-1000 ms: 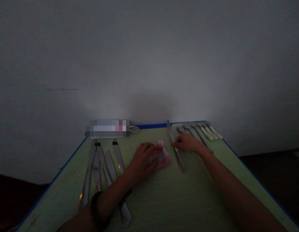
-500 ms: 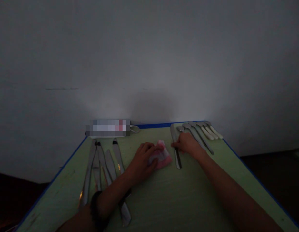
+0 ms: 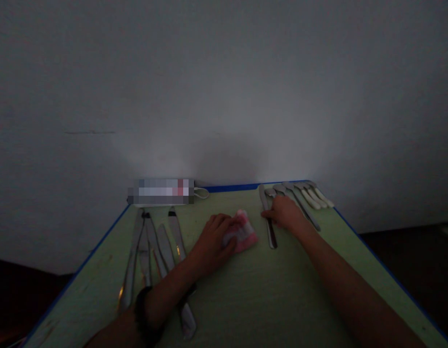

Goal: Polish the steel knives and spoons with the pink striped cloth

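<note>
A pink-and-white cloth (image 3: pixel 247 233) lies crumpled near the middle of the table, and my left hand (image 3: pixel 213 244) has its fingers curled on its left side. To the right of the cloth, my right hand (image 3: pixel 286 213) grips a silver table knife (image 3: pixel 271 237) around its middle between thumb and fingers. The knife lies almost lengthwise, its blade towards the wall. Just right of it are several pieces of cutlery (image 3: pixel 306 212), including spoons and some with white handles (image 3: pixel 312 199). My right hand partly covers the nearest of them.
Several table knives (image 3: pixel 129 270) lie at the left, some partly under my left forearm. A blurred-out box-like item (image 3: pixel 162 191) with a pale loop (image 3: pixel 202 193) stands at the back left. The green table (image 3: pixel 245 299) has a blue edge and meets a grey wall (image 3: pixel 224 87).
My right hand has shifted the table knife slightly right, closer to the other cutlery. My left hand and the cloth have stayed in place.
</note>
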`<state>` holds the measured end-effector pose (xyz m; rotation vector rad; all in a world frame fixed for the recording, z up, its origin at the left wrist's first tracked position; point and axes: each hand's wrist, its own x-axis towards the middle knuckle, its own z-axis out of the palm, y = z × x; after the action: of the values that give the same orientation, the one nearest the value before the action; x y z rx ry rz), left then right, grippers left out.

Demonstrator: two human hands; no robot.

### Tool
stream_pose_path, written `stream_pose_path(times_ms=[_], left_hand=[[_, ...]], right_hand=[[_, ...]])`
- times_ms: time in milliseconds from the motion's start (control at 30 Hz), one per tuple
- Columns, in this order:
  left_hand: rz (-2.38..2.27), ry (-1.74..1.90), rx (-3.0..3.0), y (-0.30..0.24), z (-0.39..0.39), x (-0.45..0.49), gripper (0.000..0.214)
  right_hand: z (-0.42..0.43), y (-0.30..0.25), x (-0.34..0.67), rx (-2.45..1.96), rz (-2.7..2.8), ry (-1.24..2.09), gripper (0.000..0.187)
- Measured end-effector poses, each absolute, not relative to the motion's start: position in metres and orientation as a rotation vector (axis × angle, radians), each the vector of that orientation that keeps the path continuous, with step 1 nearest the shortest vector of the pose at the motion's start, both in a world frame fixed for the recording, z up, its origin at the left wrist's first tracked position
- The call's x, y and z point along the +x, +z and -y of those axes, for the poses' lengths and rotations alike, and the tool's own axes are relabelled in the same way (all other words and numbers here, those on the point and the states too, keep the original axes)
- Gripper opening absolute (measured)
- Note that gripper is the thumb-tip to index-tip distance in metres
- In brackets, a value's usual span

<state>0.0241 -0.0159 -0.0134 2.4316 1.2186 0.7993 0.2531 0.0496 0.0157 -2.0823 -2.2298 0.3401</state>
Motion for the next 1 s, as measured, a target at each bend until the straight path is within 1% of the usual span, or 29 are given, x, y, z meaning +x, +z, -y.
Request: stream_pose_path(times_ms=[167, 367, 633, 767, 867, 1000], left_hand=[[-1.228, 0.8, 2.426, -0.014, 0.015, 0.024, 0.04], [-1.21, 0.794, 2.427, -0.014, 0.015, 0.024, 0.041], [-1.223, 0.785, 2.425, -0.014, 0.014, 0.024, 0.04], [-1.217, 0.774, 2.423, -0.014, 0.015, 0.025, 0.039], [-1.209, 0.791, 2.4, -0.014, 0.014, 0.024, 0.032], [-1.231, 0.823, 2.426, -0.003, 0.009, 0.018, 0.017]], right_hand=[[-0.05, 0.018, 0.258, -2.098, 2.204, 0.375, 0.034], [-0.049, 0.024, 0.259, -2.112, 2.205, 0.386, 0.028], [-0.049, 0.019, 0.258, -2.117, 2.216, 0.32, 0.03], [-0.046, 0.025, 0.253, -2.006, 2.238, 0.244, 0.035], [-0.042, 0.029, 0.239, -1.815, 2.268, 0.281, 0.035], [-0.033, 0.028, 0.216, -1.669, 2.267, 0.295, 0.029]])
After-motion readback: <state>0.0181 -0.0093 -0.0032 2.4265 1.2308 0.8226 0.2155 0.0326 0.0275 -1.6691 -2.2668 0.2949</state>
